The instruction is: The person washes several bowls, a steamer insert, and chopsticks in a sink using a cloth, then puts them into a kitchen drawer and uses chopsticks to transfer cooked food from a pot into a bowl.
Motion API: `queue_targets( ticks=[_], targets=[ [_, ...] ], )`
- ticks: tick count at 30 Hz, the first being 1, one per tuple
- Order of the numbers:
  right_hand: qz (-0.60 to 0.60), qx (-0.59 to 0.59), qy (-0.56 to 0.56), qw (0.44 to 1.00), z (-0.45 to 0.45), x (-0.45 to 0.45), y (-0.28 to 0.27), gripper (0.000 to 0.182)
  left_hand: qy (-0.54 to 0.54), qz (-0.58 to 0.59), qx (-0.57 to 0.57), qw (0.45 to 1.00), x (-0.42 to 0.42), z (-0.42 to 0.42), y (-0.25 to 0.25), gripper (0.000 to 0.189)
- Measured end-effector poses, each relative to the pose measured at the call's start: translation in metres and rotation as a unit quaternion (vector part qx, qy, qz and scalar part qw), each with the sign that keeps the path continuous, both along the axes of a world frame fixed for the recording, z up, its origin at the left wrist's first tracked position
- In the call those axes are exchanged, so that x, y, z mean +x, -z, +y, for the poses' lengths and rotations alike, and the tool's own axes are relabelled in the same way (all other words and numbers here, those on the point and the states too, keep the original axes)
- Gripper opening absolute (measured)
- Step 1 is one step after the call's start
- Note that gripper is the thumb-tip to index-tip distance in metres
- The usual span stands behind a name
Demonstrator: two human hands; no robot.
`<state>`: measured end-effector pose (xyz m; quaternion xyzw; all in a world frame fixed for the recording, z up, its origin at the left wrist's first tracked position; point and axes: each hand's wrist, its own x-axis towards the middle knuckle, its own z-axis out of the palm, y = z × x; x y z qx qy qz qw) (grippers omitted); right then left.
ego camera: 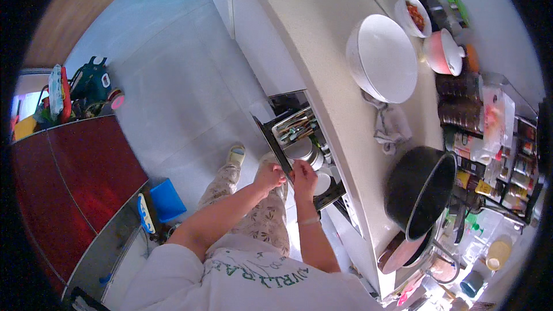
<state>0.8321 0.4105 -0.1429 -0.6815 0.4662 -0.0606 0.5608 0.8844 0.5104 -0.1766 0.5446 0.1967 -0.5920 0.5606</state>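
An open drawer [277, 150] juts out below the countertop, in front of my body. My right hand [304, 176] is at the top edge of its front panel, fingers bent over it. On the outer side of that panel is my left hand [268, 177], its fingers curled; whether it grips anything is hidden. Inside the drawer, a tray of cutlery [296, 127] lies at the far end. Round metal lids or dishes [301, 149] sit beside it, and a white bowl [322, 183] is close to my right hand.
On the counter [341, 108] stand a large white bowl [386, 58], a crumpled cloth [391, 125] and a dark pot [417, 192]. Bottles and a spice rack [514, 168] line the wall. A red-topped cabinet [82, 181] and a blue dustpan [167, 201] are to my left.
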Motion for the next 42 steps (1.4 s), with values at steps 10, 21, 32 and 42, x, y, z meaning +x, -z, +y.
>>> queue_targets(
  ticks=[10,21,32,42],
  targets=[
    [0.223,-0.322,-0.171,0.904,-0.115,0.029,0.216,0.027,-0.042,0.036,-0.018,0.998,0.001,0.014,-0.002,0.024],
    [0.264,-0.273,-0.184,0.907,-0.134,0.023,0.235,0.041,-0.045,0.039,0.01,0.998,0.003,0.01,-0.005,0.026],
    [0.219,-0.361,-0.189,0.886,-0.148,0.017,0.272,0.054,-0.081,-0.048,-0.021,0.995,-0.016,0.01,0.018,0.027],
    [0.175,-0.129,-0.007,0.976,-0.087,0.041,0.219,0.038,-0.087,-0.086,0.002,0.993,-0.021,0.012,0.023,0.027]
  ],
)
